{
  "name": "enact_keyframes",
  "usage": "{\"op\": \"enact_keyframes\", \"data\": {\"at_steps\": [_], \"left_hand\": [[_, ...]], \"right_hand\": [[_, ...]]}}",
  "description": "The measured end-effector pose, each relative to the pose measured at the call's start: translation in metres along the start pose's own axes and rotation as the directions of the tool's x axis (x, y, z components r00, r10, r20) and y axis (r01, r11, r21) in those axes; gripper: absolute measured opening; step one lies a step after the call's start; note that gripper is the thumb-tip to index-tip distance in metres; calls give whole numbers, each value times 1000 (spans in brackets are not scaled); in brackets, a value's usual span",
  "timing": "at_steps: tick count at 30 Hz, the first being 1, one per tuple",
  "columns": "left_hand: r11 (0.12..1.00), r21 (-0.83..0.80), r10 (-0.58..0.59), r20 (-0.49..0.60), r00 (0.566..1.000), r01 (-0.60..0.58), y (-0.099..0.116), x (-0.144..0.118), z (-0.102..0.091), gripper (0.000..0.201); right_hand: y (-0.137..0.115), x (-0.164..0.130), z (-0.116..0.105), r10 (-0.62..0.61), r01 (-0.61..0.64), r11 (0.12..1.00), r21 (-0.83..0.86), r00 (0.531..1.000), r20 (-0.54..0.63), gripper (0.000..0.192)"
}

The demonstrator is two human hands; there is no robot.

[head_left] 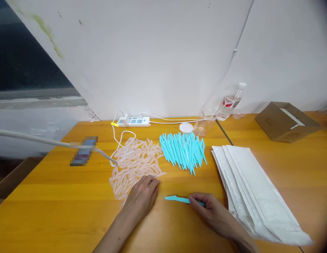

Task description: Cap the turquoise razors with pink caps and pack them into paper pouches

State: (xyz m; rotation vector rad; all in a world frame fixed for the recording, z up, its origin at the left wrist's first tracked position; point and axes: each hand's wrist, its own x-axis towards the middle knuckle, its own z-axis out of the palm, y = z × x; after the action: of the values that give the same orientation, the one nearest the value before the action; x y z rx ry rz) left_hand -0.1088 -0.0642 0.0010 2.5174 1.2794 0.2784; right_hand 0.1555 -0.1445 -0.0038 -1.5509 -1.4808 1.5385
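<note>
My right hand (209, 209) pinches a slim turquoise plastic stick (177, 199), shaped like an eyebrow razor, between thumb and fingers. Its narrow end points left, low over the table. My left hand (143, 192) rests at the near edge of a spread of pale pink plastic pieces (138, 160), fingers curled and held together. One pink piece lies just beyond its fingertips; whether those fingers grip anything is hidden. Behind and between the hands lies a heap of similar turquoise sticks (183, 151).
White padded mailers (254, 189) lie stacked on the right, near my right forearm. A power strip (135, 121), white cable (113, 140), round lid (186, 128), clear jar (202, 126) and bottle (229, 103) stand towards the wall. An open carton (276, 124) sits far right, a phone (85, 151) left.
</note>
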Motion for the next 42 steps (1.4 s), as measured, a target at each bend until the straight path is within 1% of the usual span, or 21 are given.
{"op": "enact_keyframes", "data": {"at_steps": [3,6,11,13,16,18,19,20,21,22,23,24,25,26,28,34,36,39,40,41,42], "left_hand": [[999,53,-7,60,998,4,-1,3,-4,20],[995,102,0,92,996,-10,0,5,-6,23],[991,119,58,69,996,-66,3,5,2,23],[997,61,51,32,998,-53,3,4,6,26],[993,-106,45,-32,999,-48,4,2,8,34],[969,-245,19,-66,998,-35,6,-1,6,35],[941,-339,-36,-78,996,7,7,-3,6,33],[886,-457,-131,-81,988,80,9,-5,6,30],[787,-593,-252,-61,966,169,10,-8,6,30],[652,-714,-375,-11,927,255,12,-11,7,32],[507,-799,-472,54,880,322,14,-15,8,35],[377,-852,-535,119,836,363,16,-18,9,39],[278,-881,-569,171,804,384,17,-21,10,42],[217,-894,-582,204,787,392,19,-24,11,44],[168,-903,-592,229,773,396,21,-29,11,44],[128,-902,-600,261,756,413,29,-33,8,43],[111,-904,-577,280,768,413,35,-33,10,42],[85,-913,-524,300,797,400,42,-33,15,42],[98,-909,-508,304,806,405,44,-33,17,42],[132,-898,-492,309,814,420,44,-34,18,42],[186,-877,-478,314,820,444,44,-36,18,42]], "right_hand": [[0,0,0,-7,7,1000,-13,1000,1,43],[1,-1,1,-13,13,1000,-13,1000,-4,42],[2,0,0,-23,23,1000,20,1000,-8,44],[2,0,1,-31,32,999,25,999,-11,44],[2,0,2,-38,38,999,26,999,-20,45],[3,0,2,-31,31,999,27,999,-20,45],[3,0,3,-25,26,999,29,999,-19,46],[3,0,3,-20,21,999,30,1000,-18,46],[3,0,3,-18,19,999,31,1000,-19,46],[3,0,3,-19,20,999,31,1000,-21,46],[3,0,3,-23,24,999,32,999,-22,46],[3,0,3,-30,31,999,31,999,-24,45],[2,0,3,-39,40,999,29,999,-25,45],[1,0,3,-46,46,999,26,999,-23,45],[0,0,3,-50,50,999,22,999,-17,45],[-1,2,4,-63,63,998,14,998,-18,45],[-1,2,4,-72,72,997,7,997,-13,44],[-4,1,5,-88,88,996,-30,996,-3,45],[-5,1,6,-102,101,993,-66,995,-5,45],[-6,0,6,-122,121,986,-119,992,-6,44],[-8,-1,7,-150,146,972,-184,989,-9,43]]}}
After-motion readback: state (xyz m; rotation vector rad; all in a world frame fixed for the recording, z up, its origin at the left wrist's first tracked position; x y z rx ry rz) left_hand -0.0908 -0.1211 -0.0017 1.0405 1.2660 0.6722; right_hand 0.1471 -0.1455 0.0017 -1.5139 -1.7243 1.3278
